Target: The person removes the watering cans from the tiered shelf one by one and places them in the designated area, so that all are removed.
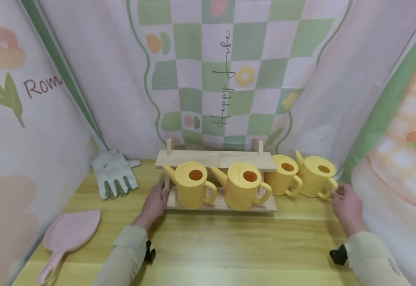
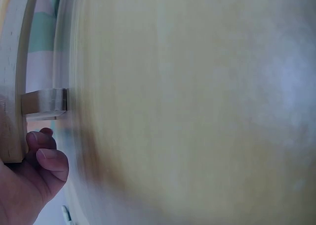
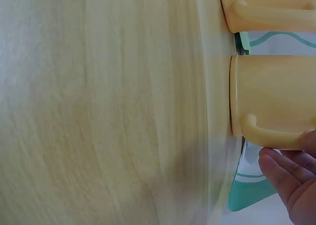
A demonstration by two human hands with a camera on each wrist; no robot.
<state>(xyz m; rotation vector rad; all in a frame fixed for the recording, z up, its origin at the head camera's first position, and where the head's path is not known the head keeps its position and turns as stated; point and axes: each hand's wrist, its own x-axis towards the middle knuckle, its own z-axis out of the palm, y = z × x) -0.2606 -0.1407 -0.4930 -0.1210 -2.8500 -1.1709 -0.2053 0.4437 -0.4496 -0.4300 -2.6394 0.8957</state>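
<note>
Rightmost watering can (image 1: 314, 178), handle (image 3: 271, 137) within curled right fingers (image 3: 284, 175); wooden shelf (image 1: 213, 158) within curled left fingers (image 2: 53, 160)

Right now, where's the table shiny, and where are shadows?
Left wrist view: pale glare on the table toward the picture's right, dark shadow near the left hand; right wrist view: softer shadow near the right hand; head view: faint shine at bottom centre.

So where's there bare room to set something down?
Widest: the table in front of the rack, between the sleeves. Smaller: between dustpan, glove and left hand; also the top board. Crowded: the lower board, holding two cans, and right of it, two more, one touched by the right hand.
</note>
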